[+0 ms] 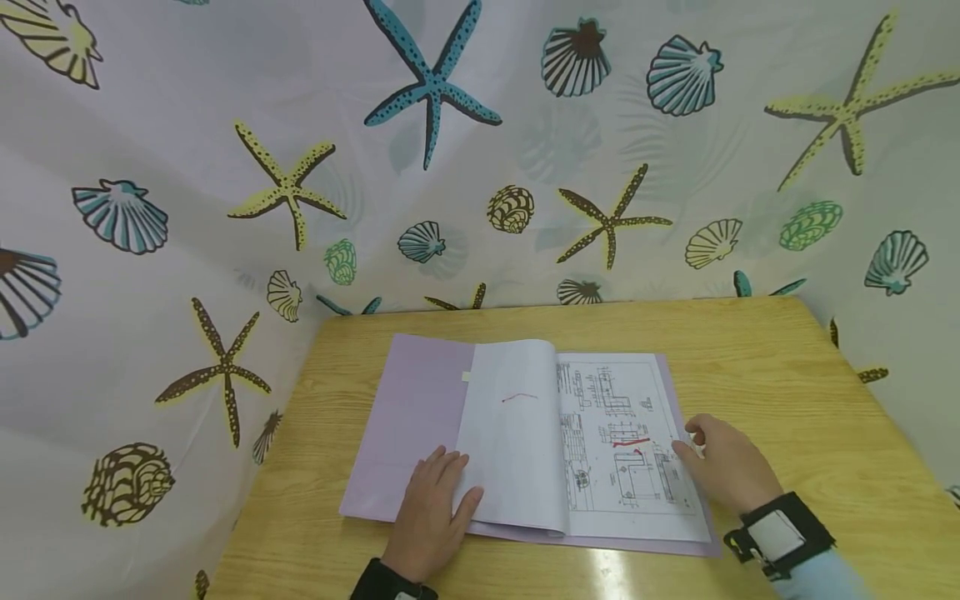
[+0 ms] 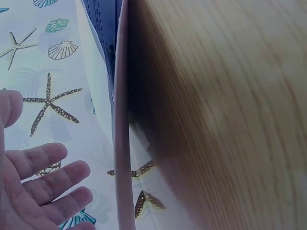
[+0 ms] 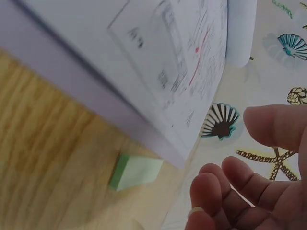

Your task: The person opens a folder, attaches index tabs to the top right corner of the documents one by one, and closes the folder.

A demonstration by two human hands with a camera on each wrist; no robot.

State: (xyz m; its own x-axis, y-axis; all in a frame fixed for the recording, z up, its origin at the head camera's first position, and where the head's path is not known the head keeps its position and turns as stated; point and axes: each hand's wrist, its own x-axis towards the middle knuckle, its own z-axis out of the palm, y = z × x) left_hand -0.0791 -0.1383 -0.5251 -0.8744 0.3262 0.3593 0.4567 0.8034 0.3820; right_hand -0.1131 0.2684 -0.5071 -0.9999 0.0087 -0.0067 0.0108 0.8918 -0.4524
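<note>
A light purple folder (image 1: 420, 400) lies spread on the table with white sheets inside. Its right-hand sheet (image 1: 592, 521) carries a technical drawing with red pen marks; the turned sheet (image 1: 510, 458) on the left is mostly blank with a thin red line. My left hand (image 1: 431, 508) rests its relaxed fingers at the turned sheet's lower left edge; in the left wrist view, its fingers (image 2: 57, 175) are slightly bent. Beside the folder's right edge is my right hand (image 1: 727, 462), thumb and fingers loosely bent with a gap between them and nothing held, as the right wrist view shows.
A pale green block (image 3: 136, 171) sits on the wooden table (image 1: 810, 375) beside the folder in the right wrist view. Behind and along the sides hangs a white cloth (image 1: 480, 250) printed with shells and starfish.
</note>
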